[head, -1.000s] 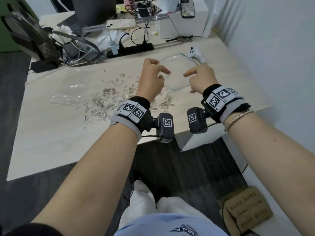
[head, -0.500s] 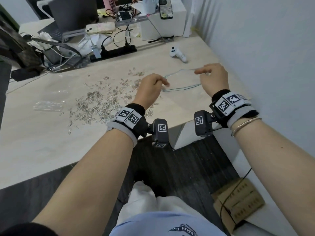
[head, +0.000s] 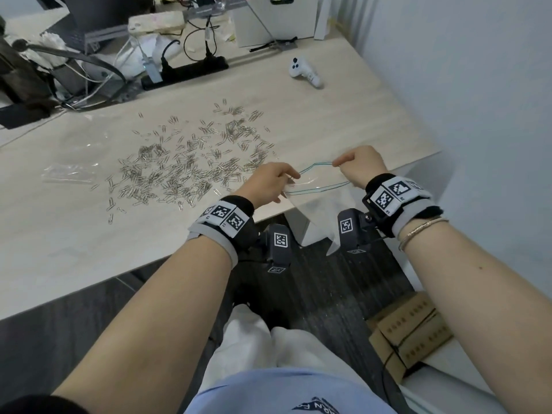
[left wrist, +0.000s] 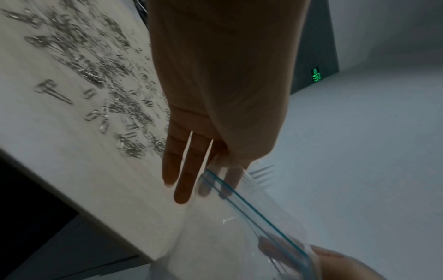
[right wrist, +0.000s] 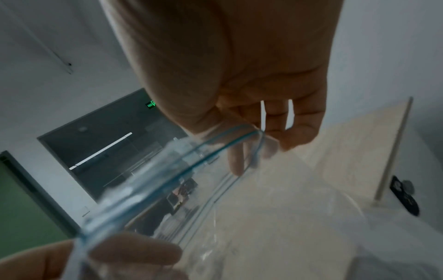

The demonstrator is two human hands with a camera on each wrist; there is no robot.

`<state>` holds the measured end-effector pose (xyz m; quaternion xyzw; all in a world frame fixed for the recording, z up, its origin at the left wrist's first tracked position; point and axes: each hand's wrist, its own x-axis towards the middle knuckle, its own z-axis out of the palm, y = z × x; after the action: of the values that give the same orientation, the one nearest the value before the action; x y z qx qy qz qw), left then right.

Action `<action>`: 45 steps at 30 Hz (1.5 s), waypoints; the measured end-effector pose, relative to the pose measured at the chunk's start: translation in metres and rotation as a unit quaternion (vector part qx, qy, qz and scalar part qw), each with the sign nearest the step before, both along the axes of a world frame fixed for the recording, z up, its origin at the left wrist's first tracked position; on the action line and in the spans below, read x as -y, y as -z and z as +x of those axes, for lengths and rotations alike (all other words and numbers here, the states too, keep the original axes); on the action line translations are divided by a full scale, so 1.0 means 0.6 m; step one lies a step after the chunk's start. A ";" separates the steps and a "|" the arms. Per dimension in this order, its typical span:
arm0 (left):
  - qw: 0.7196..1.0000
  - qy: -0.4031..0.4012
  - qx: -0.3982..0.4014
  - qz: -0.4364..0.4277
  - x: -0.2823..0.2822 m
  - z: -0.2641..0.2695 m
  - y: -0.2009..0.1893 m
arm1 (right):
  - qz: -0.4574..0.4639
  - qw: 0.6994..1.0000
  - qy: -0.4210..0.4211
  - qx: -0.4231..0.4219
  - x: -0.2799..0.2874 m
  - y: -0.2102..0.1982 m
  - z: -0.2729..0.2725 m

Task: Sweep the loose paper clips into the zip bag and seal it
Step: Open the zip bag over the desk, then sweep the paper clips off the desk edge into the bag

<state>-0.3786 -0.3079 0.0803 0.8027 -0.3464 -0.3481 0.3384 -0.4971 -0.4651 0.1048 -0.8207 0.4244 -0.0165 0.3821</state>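
A clear zip bag (head: 321, 204) with a blue-green zip line hangs over the near edge of the pale wooden desk (head: 343, 124), its mouth pulled open. My left hand (head: 268, 182) pinches the mouth's left end and my right hand (head: 360, 165) pinches the right end. Several silver paper clips (head: 179, 165) lie scattered on the desk to the left of the bag. The left wrist view shows the zip line (left wrist: 251, 210) running from my fingers (left wrist: 182, 180) toward the other hand. In the right wrist view the bag's rim (right wrist: 167, 174) stretches between both hands.
A white controller (head: 304, 71) lies at the back right. A black power strip (head: 185, 74), cables and a laptop crowd the back of the desk. A crumpled clear wrapper (head: 68, 174) lies far left. A wall stands close on the right; a cardboard box (head: 409, 330) sits on the floor.
Both hands lifted the bag off the desk, drew it back toward the near edge and spread its mouth open. The bag's body now hangs below the desk edge.
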 end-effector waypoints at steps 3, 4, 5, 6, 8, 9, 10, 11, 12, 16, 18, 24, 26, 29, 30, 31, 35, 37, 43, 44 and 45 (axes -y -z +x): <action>0.999 -0.025 0.036 0.008 -0.024 0.002 0.022 | 0.028 0.999 -0.021 0.003 -0.015 0.029 0.007; 0.998 -0.041 0.047 0.004 -0.032 0.003 0.027 | 0.041 0.999 -0.029 0.008 -0.019 0.037 0.010; 0.997 -0.057 0.051 0.001 -0.040 0.003 0.030 | 0.057 0.998 -0.035 0.014 -0.024 0.044 0.014; 0.997 -0.069 0.046 0.000 -0.048 0.004 0.030 | 0.071 0.996 -0.042 0.018 -0.029 0.050 0.018; 0.997 -0.071 0.015 0.011 -0.064 0.006 0.028 | 0.089 0.994 -0.062 0.011 -0.038 0.058 0.029; 0.997 -0.071 -0.006 0.019 -0.074 0.007 0.026 | 0.096 0.993 -0.071 0.004 -0.043 0.062 0.035; 0.997 -0.070 -0.022 0.025 -0.083 0.010 0.024 | 0.105 0.991 -0.077 -0.001 -0.048 0.067 0.042; 0.997 -0.066 -0.029 0.033 -0.093 0.012 0.024 | 0.116 0.990 -0.080 -0.005 -0.054 0.071 0.048; 0.997 -0.062 -0.028 0.041 -0.103 0.015 0.026 | 0.129 0.988 -0.082 -0.008 -0.061 0.076 0.054; 0.995 -0.059 0.004 0.075 -0.146 0.023 0.046 | 0.161 0.982 -0.093 -0.026 -0.096 0.100 0.076; 0.996 -0.049 0.012 0.080 -0.166 0.030 0.055 | 0.172 0.979 -0.103 -0.035 -0.113 0.110 0.086; 0.998 -0.022 0.051 0.029 -0.226 0.042 0.074 | 0.194 0.973 -0.114 -0.050 -0.172 0.146 0.124; 0.998 -0.005 0.052 0.024 -0.243 0.047 0.076 | 0.188 0.973 -0.119 -0.056 -0.191 0.154 0.138; 0.997 0.028 0.017 0.074 -0.270 0.057 0.082 | 0.177 0.971 -0.150 -0.064 -0.216 0.163 0.154; 0.995 0.028 0.004 0.098 -0.278 0.060 0.086 | 0.177 0.968 -0.164 -0.068 -0.221 0.165 0.157; 0.993 0.028 0.000 0.118 -0.285 0.063 0.090 | 0.178 0.965 -0.177 -0.074 -0.226 0.166 0.159; 0.990 0.024 -0.009 0.142 -0.308 0.069 0.105 | 0.162 0.955 -0.229 -0.101 -0.227 0.168 0.155; 0.990 0.024 -0.023 0.137 -0.310 0.069 0.108 | 0.152 0.954 -0.243 -0.086 -0.219 0.173 0.153; 0.988 0.067 -0.014 0.138 -0.290 0.068 0.127 | 0.085 0.985 -0.121 0.087 -0.194 0.196 0.166; 0.985 0.082 0.001 0.151 -0.287 0.069 0.135 | 0.073 0.987 -0.110 0.092 -0.188 0.203 0.171; 0.982 0.095 0.015 0.163 -0.286 0.068 0.144 | 0.067 0.988 -0.107 0.090 -0.181 0.213 0.177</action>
<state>-0.3376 -0.1363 -0.0058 0.8156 -0.3646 -0.4185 0.1633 -0.3911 -0.3562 -0.0230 -0.8290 0.2982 -0.0212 0.4727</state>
